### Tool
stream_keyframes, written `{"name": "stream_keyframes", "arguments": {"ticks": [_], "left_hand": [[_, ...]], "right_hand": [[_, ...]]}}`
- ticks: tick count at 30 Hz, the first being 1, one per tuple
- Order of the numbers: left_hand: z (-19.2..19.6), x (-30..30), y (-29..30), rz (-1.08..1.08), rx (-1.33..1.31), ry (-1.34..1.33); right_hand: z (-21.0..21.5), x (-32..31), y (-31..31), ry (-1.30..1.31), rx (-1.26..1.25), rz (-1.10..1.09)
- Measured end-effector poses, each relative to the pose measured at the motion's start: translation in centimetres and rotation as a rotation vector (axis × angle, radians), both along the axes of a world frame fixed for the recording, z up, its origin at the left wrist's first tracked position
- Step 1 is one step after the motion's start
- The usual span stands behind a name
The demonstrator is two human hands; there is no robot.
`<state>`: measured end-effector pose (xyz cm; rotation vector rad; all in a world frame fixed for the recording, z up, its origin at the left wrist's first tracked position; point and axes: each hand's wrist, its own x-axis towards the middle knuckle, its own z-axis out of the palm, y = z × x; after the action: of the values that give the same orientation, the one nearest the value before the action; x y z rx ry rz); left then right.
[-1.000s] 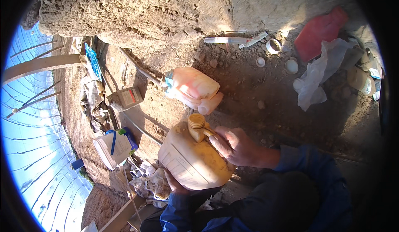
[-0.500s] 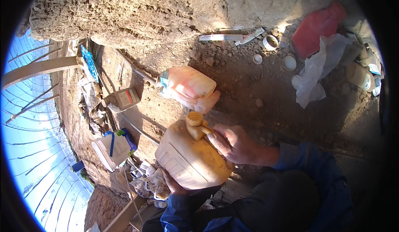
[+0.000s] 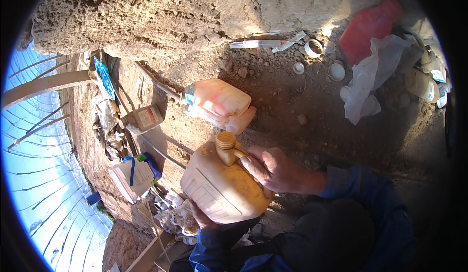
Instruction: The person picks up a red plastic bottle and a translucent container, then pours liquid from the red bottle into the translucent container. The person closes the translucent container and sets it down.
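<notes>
A dirty yellowish plastic jerrycan [image 3: 222, 182] rests near my lap, its threaded neck uncapped and tilted a little away from me. My right hand [image 3: 273, 169] is wrapped round the handle beside the neck. Against the lower left side of the jerrycan presses my left hand [image 3: 204, 217], its fingers partly hidden beneath the body. Just beyond the neck lies a pinkish-white plastic jug [image 3: 222, 101] on its side on the soil.
A grey-brown bottle [image 3: 142, 119] and a white box [image 3: 131, 178] lie at the left. Along the earth wall [image 3: 161, 18] are a clear tube [image 3: 256, 44], white caps [image 3: 336, 71], a red container [image 3: 368, 30] and a crumpled plastic bag [image 3: 365, 79]. A thin pipe [image 3: 163, 152] crosses the ground.
The view has shifted very slightly. Both hands keep the same hold on the jerrycan, which has hardly moved.
</notes>
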<state>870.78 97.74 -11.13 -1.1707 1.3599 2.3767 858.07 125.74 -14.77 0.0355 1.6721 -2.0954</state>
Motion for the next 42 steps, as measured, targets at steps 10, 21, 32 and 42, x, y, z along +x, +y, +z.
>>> {"name": "stream_keyframes", "arguments": {"ticks": [10, 21, 32, 42], "left_hand": [[-0.2, 0.7, -1.6, -0.009, -0.015, -0.015], [0.7, 0.2, -1.4, -0.026, -0.058, -0.028], [1.1, -0.2, -1.5, -0.02, -0.069, -0.062], [0.8, 0.1, -2.4, 0.0, -0.073, -0.06]], "right_hand": [[-0.1, 0.0, -0.3, 0.041, -0.023, -0.034], [-0.2, 0.1, -0.6, 0.027, -0.076, -0.04], [-0.1, 0.2, -0.6, 0.036, -0.078, -0.043], [0.0, 0.2, -0.8, 0.025, -0.075, -0.069]]}}
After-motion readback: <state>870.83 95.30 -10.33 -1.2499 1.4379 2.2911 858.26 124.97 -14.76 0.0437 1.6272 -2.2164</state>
